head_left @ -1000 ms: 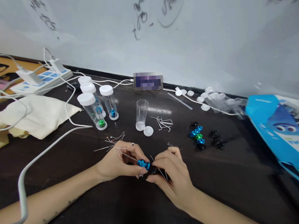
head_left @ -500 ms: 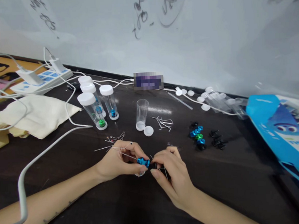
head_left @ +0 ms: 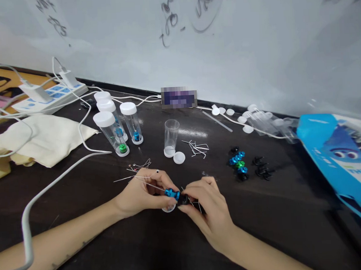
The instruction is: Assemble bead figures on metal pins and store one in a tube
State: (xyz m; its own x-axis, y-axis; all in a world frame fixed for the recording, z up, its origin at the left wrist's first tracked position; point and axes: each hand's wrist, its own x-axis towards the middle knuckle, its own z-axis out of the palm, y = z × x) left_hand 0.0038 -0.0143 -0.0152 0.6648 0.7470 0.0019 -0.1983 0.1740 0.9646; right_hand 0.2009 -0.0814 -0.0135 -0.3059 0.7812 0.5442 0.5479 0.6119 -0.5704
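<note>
1. Blue metal piece [head_left: 172, 194] has shifted slightly up over the last second; black part [head_left: 183, 199] now butts its end. Looks lined up; can't tell if seated.
2. Left hand [head_left: 150, 193]: thumb and fingers pinched on blue piece.
3. Right hand [head_left: 210, 210]: clamped on black part, above worktop [head_left: 138, 252].

power strip [head_left: 56, 95] with 2 white plugs [head_left: 35, 92]; cream cloth [head_left: 44, 138] near; scribbled whiteboard [head_left: 118, 49] behind; blue bag [head_left: 317, 144] right.

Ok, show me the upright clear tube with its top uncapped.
The clear tube at centre, beside a loose white cap; the other standing tubes wear white top caps.
</note>
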